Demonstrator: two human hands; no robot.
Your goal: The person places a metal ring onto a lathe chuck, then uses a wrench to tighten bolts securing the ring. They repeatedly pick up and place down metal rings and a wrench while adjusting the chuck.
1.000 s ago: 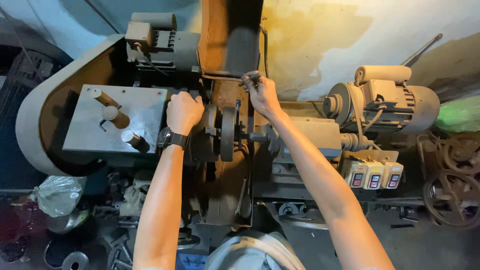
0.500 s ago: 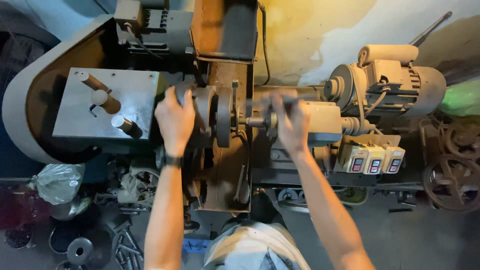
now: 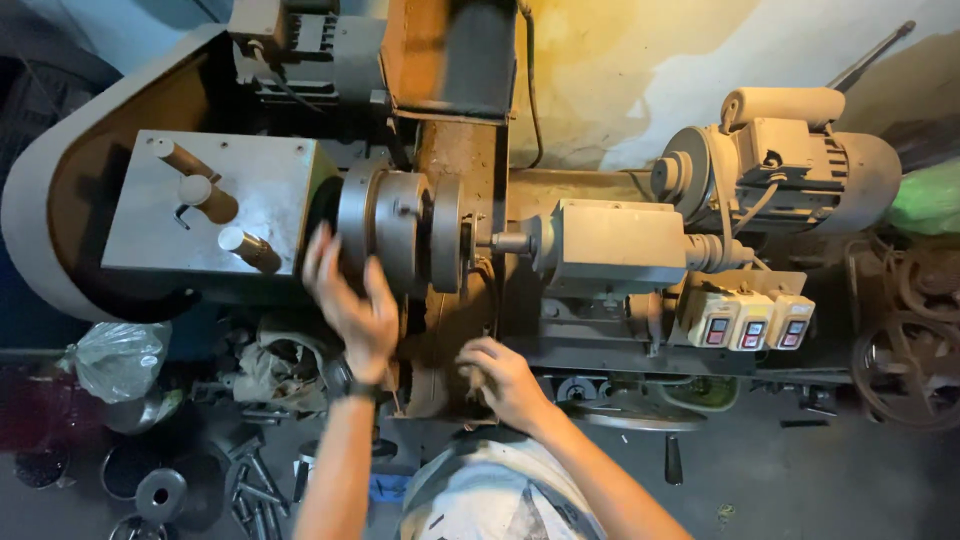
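A grey metal lathe (image 3: 600,250) stands in front of me against a stained wall. Its round chuck (image 3: 385,225) sits left of centre with a disc-shaped workpiece (image 3: 447,232) against it and a short shaft (image 3: 510,242) pointing at it from the right. My left hand (image 3: 350,300), fingers spread, rests on the lower front of the chuck; a dark watch is on that wrist. My right hand (image 3: 500,378) is lower, curled around something small at the machine's front edge; what it grips is hidden.
The headstock box (image 3: 215,200) with three levers is at left. An electric motor (image 3: 800,170) sits at right, above a row of three switch boxes (image 3: 755,320). Metal parts and a plastic bag (image 3: 115,360) lie on the floor at left. Wheels (image 3: 905,330) lean at far right.
My right hand has dropped from the shaft area down to the machine's front edge. My left hand slid lower on the chuck. The camera moved closer and downward.
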